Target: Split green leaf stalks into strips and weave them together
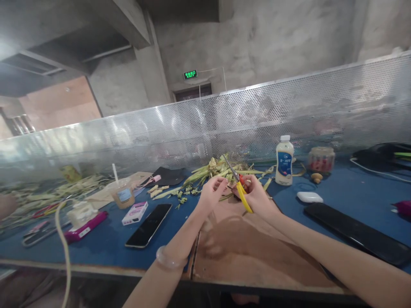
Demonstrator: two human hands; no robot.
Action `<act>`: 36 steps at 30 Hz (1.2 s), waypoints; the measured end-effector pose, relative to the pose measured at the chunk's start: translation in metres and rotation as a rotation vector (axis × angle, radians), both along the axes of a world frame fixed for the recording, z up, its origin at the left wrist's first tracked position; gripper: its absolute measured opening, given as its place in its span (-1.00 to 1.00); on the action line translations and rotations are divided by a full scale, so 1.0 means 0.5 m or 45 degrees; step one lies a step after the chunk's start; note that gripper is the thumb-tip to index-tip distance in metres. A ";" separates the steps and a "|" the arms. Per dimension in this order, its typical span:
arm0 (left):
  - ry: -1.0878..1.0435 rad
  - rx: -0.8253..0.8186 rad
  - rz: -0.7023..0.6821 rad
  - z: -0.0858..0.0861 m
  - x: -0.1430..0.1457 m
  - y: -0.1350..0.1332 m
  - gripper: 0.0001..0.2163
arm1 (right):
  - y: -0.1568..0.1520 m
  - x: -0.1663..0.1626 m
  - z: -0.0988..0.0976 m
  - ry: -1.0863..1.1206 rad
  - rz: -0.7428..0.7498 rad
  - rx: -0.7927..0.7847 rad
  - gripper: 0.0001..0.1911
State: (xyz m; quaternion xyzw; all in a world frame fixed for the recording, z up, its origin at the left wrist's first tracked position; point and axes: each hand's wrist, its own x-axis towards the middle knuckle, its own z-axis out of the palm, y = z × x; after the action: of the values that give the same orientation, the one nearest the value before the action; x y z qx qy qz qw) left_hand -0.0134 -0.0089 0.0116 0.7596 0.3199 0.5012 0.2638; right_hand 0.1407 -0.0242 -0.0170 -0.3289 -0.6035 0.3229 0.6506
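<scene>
In the head view, my right hand [257,199] is closed round scissors [244,196] with yellow and red on the handle. Their metal blades point up and away to the left. Close beside it, my left hand [212,192] has its fingers drawn together; a small thin dark piece shows near the fingertips, too small to name. Both hands are above the near edge of a heap of pale green dried plant strips [205,173]. Under my forearms lies a brown board [257,256].
Left of my arms are a phone [149,225], a pink-white box [135,213], an iced drink cup [123,194] and a tissue pack [86,226]. To the right stand a milk bottle [284,162] and a glass jar [321,160], with a black case [356,231] nearer. A perforated metal screen [180,132] runs behind.
</scene>
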 end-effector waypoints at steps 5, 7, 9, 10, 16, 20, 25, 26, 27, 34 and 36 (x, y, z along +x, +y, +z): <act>0.152 0.178 -0.114 0.009 -0.006 -0.007 -0.76 | 0.003 0.005 -0.004 0.008 0.006 0.009 -0.52; 0.179 0.196 -0.094 0.008 -0.006 -0.006 -0.75 | 0.001 0.005 -0.003 0.031 0.059 0.017 -0.51; 0.199 0.200 -0.050 0.005 -0.006 -0.002 -0.72 | -0.005 0.005 0.002 0.047 0.118 0.017 -0.51; 0.216 0.198 -0.037 0.003 -0.006 0.001 -0.69 | -0.008 0.004 0.004 0.052 0.141 0.014 -0.52; 0.261 0.104 -0.091 -0.005 -0.005 0.013 -0.67 | -0.018 0.004 0.010 0.001 0.130 -0.014 -0.53; 0.215 0.050 -0.151 -0.003 -0.007 0.014 -0.72 | -0.002 0.010 -0.002 -0.030 0.091 0.002 -0.53; 0.177 0.034 -0.179 -0.003 -0.012 0.020 -0.80 | 0.017 0.017 -0.014 -0.030 0.110 -0.008 -0.51; 0.170 0.035 -0.187 -0.003 -0.012 0.020 -0.81 | 0.018 0.017 -0.014 -0.028 0.118 -0.015 -0.50; 0.166 0.040 -0.197 -0.002 -0.012 0.020 -0.81 | 0.018 0.017 -0.014 -0.021 0.125 -0.019 -0.50; 0.133 0.109 -0.197 0.006 -0.011 0.005 -0.88 | 0.005 0.010 -0.005 0.105 0.196 0.053 -0.50; 0.126 0.128 -0.188 0.006 -0.010 0.004 -0.88 | 0.002 0.009 -0.004 0.129 0.205 0.075 -0.52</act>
State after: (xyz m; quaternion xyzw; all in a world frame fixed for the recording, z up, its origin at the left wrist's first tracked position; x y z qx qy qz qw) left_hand -0.0186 -0.0068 0.0145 0.8171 0.2501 0.4578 0.2453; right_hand 0.1452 -0.0232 -0.0187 -0.2431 -0.6037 0.3724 0.6616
